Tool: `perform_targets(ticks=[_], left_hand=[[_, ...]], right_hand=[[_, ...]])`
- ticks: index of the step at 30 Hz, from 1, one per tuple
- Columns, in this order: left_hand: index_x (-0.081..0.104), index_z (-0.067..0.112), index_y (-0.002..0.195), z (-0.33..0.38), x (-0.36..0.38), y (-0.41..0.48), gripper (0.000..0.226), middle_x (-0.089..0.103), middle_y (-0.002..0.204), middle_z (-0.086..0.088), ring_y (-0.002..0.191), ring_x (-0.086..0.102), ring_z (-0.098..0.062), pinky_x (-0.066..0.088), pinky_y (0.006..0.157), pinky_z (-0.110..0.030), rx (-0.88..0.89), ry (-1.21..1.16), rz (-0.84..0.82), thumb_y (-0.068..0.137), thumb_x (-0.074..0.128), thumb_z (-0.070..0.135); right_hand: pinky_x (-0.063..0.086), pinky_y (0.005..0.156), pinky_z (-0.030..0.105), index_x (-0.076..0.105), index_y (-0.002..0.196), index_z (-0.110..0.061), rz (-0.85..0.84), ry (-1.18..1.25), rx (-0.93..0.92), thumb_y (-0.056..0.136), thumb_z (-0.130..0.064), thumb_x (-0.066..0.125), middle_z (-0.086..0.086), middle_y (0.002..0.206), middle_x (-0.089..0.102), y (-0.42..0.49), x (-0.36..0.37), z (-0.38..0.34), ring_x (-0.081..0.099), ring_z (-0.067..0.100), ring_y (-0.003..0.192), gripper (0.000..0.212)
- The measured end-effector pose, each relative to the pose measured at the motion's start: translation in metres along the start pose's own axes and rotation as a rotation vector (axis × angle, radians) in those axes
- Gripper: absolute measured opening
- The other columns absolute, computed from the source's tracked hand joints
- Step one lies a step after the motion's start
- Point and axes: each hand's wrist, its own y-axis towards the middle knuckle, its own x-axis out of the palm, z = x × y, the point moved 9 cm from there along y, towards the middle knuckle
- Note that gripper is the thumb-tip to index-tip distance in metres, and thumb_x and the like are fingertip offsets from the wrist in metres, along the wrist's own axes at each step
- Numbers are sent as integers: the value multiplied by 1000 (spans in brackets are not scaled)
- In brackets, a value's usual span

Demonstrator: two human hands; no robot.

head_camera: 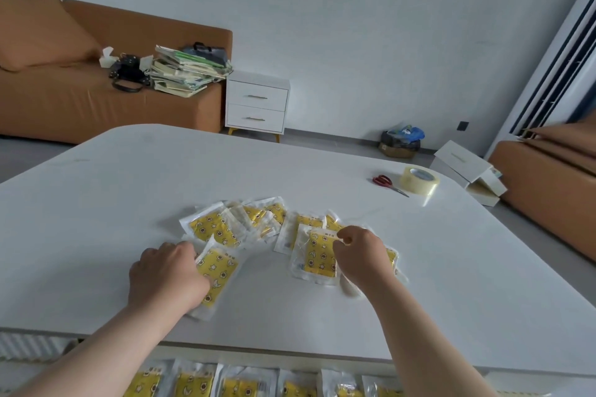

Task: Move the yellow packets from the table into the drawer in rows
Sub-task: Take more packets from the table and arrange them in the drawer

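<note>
With one row of packets [245, 384] already in the drawer [516, 393] below the table [96, 203] edge, the job looks partly done: a loose pile of yellow packets [225, 222] remains on top, where the left hand [167, 274] grips one packet [216, 271] and the right hand [361, 255] pinches a second packet [317, 256].

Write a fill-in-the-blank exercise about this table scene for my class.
The scissors beside the tape roll have ___ handles. The left hand grips a ___ packet. The stored packets in the drawer lie in one ___.
Missing words: red; yellow; row.
</note>
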Motion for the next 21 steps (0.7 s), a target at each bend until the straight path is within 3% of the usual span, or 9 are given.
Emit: perform_targets(ticks=[3,7,10,13,18,21], left_hand=[[45,22,83,2,-1,-2,24,58,80,5,80,55,-20,42,66,-30,12,-96,13,73,68,25],[43,23,95,-4,4,-1,31,58,84,6,81,58,-23,48,67,-30,-35,-200,-24,77,68,22],[43,23,105,-9,10,4,42,58,90,5,84,59,-25,48,69,-31,-74,-289,-83,75,73,22],[46,17,97,-7,6,8,37,58,90,1,84,59,-26,45,65,-33,-76,-347,-67,73,73,17],[46,13,91,-6,-5,12,31,52,83,3,84,58,-30,46,70,-35,-71,-538,21,75,73,10],[51,11,95,-12,-11,14,30,57,90,-2,81,57,-29,44,64,-33,-108,-698,85,76,74,8]], right_hand=[[44,76,26,63,126,-21,-41,-37,47,88,-21,52,0,117,67,0,4,3,58,17,94,40],[45,75,29,61,119,-14,-109,-193,46,86,-22,54,5,114,65,-2,18,-3,60,27,107,35],[44,92,33,57,122,-15,-133,-309,23,88,-50,57,7,124,57,-3,30,-9,52,29,120,49],[37,105,41,54,134,-25,-162,-389,22,88,-66,48,8,138,43,-5,41,-9,41,33,128,62],[38,104,41,57,132,-34,-180,-343,-4,89,-46,54,9,137,45,-3,44,-14,42,35,126,45],[39,105,40,44,141,-26,-213,-273,44,81,-27,59,11,136,48,-2,45,-11,41,35,129,63]])
